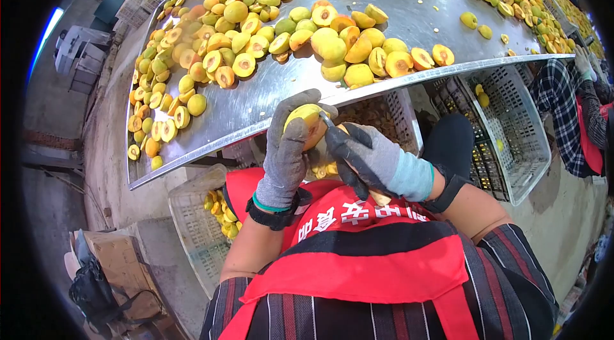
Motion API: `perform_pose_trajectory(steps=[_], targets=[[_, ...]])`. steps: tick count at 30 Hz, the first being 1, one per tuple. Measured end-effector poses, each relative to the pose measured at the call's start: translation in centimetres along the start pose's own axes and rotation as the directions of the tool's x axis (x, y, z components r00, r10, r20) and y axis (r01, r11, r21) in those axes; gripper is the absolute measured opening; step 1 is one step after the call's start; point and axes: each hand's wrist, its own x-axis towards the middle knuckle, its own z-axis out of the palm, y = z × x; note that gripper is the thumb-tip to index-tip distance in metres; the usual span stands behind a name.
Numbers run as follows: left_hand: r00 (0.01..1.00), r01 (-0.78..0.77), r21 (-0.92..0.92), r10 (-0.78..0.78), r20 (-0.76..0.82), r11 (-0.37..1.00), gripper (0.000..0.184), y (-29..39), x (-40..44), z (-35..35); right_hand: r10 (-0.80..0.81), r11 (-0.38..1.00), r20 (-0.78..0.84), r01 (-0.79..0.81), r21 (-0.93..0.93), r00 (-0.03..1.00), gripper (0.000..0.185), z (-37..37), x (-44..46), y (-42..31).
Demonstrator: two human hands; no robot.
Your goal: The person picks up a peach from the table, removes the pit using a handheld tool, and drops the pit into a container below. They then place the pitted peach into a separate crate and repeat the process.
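Observation:
In a grey glove, my left hand point(286, 158) is closed around a yellow peach point(308, 124), its cut side turned toward my right hand. My right hand point(374, 158), gloved in grey and light blue, grips a small pitting knife point(379, 198) with a pale wooden handle. The metal tip of the knife touches the peach; how deep it reaches is hidden. Both hands are just in front of the near edge of the metal table point(249, 106). Beyond them lies a pile of halved peaches point(358, 46), several showing their pits.
Beneath the table edge stands a crate point(403, 119) holding brownish pieces. A white crate point(198, 231) with yellow peach pieces is at my left. More plastic crates point(511, 129) stand at the right, near a co-worker's plaid sleeve point(556, 103). Cardboard boxes point(121, 269) sit on the floor at lower left.

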Motion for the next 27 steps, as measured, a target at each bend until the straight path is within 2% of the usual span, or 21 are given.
perform_pose_trajectory(steps=[1, 3, 5, 6, 8, 9, 11, 12, 13, 14, 15, 16, 17, 18, 19, 20, 21, 22, 23, 25, 27], targets=[[1.0, -0.018, -0.012, 0.018, -0.002, 1.0, 0.066, -0.1, 0.0, 0.0, 0.0, 1.0, -0.001, 0.0, 0.0, 1.0, 0.033, 0.0, 0.0, -0.1], [0.999, -0.037, -0.024, 0.037, -0.004, 0.999, 0.067, -0.1, 0.1, 0.1, 0.073, 0.988, 0.047, -0.079, 0.129, 0.996, 0.032, -0.2, 0.0, -0.5], [0.998, -0.059, -0.051, 0.059, -0.019, 0.997, 0.057, 0.3, 0.1, 0.2, 0.074, 0.992, 0.09, -0.082, 0.093, 0.993, 0.038, -0.4, 0.0, -0.5], [0.998, -0.059, -0.051, 0.058, -0.02, 0.997, 0.057, 0.4, 0.1, 0.3, 0.021, 0.993, -0.005, -0.021, -0.118, 1.0, 0.036, -0.1, 0.0, -0.4], [0.996, 0.072, -0.169, -0.079, -0.031, 0.983, 0.055, 0.5, 0.1, 0.3, -0.14, 0.85, -0.15, 0.041, -0.525, 0.979, 0.034, 0.6, -0.1, -0.2], [0.996, 0.074, -0.169, -0.08, -0.031, 0.983, 0.055, 0.5, 0.0, 0.5, -0.138, 0.851, -0.151, 0.04, -0.524, 0.979, 0.034, 0.8, -0.2, 0.0], [0.994, 0.063, -0.196, -0.079, -0.073, 0.979, 0.053, 0.3, -0.1, 1.0, -0.134, 0.922, -0.148, 0.068, -0.38, 0.98, 0.034, 1.0, -0.4, 0.2], [0.994, 0.064, -0.197, -0.08, -0.074, 0.978, 0.053, -0.1, -0.1, 1.2, -0.132, 0.923, -0.147, 0.067, -0.38, 0.98, 0.034, 1.1, -0.4, 0.1], [0.986, -0.089, -0.059, 0.079, -0.149, 0.994, 0.05, -0.8, -0.1, 1.4, -0.019, 0.989, -0.084, 0.007, -0.145, 0.996, 0.032, 1.1, -0.5, -0.2], [0.949, -0.23, 0.091, 0.244, -0.198, 0.969, 0.048, -1.2, 0.0, 1.7, 0.075, 0.993, 0.003, -0.075, 0.092, 0.997, 0.031, 1.2, -0.5, -0.4], [0.95, -0.23, 0.091, 0.243, -0.197, 0.969, 0.048, -1.2, 0.0, 1.9, 0.075, 0.993, 0.003, -0.075, 0.093, 0.997, 0.031, 1.3, -0.4, 0.0], [0.941, -0.241, 0.11, 0.26, -0.216, 0.964, 0.046, -1.3, -0.1, 2.2, -0.129, 0.988, -0.088, 0.121, -0.095, 0.988, 0.03, 1.4, -0.1, 1.1], [0.932, -0.251, 0.13, 0.276, -0.236, 0.959, 0.044, -1.4, -0.2, 2.3, -0.337, 0.912, -0.136, 0.287, -0.293, 0.932, 0.029, 1.3, 0.3, 2.2], [0.933, -0.248, 0.128, 0.272, -0.235, 0.96, 0.044, -1.2, -0.4, 2.4, -0.335, 0.913, -0.138, 0.285, -0.291, 0.932, 0.029, 0.8, 1.0, 3.8], [0.966, -0.137, 0.102, 0.155, -0.205, 0.985, 0.047, -0.7, -0.6, 2.6, -0.604, 0.582, -0.054, 0.394, -0.711, 0.795, 0.029, 0.0, 1.9, 5.7], [0.984, -0.027, 0.08, 0.04, -0.172, 0.996, 0.05, -0.5, -0.6, 2.6, -0.762, 0.083, 0.163, 0.345, -0.935, 0.627, 0.028, -0.6, 2.4, 6.5], [0.985, -0.027, 0.079, 0.04, -0.17, 0.996, 0.05, -0.3, -0.3, 2.1, -0.762, 0.083, 0.162, 0.343, -0.936, 0.627, 0.028, -0.6, 1.8, 4.8], [0.997, 0.034, 0.059, -0.029, -0.078, 0.998, 0.046, 0.0, 0.0, 1.2, -0.392, 0.661, -0.021, 0.266, -0.701, 0.92, 0.033, -0.4, 0.5, 1.8], [0.995, 0.098, 0.042, -0.098, 0.012, 0.994, 0.043, 0.1, 0.3, 0.6, 0.108, 0.957, 0.045, -0.092, -0.275, 0.993, 0.037, -0.2, -0.3, 0.1], [0.99, 0.139, 0.054, -0.14, 0.01, 0.989, 0.038, 0.5, 0.8, 0.3, 0.108, 0.944, 0.046, -0.088, -0.319, 0.993, 0.037, -0.2, -0.4, 0.1], [0.97, 0.169, 0.192, -0.198, 0.139, 0.967, 0.029, 0.5, 1.2, -0.3, 0.102, 0.93, 0.044, -0.08, -0.358, 0.994, 0.036, -0.1, -0.5, -0.3]])
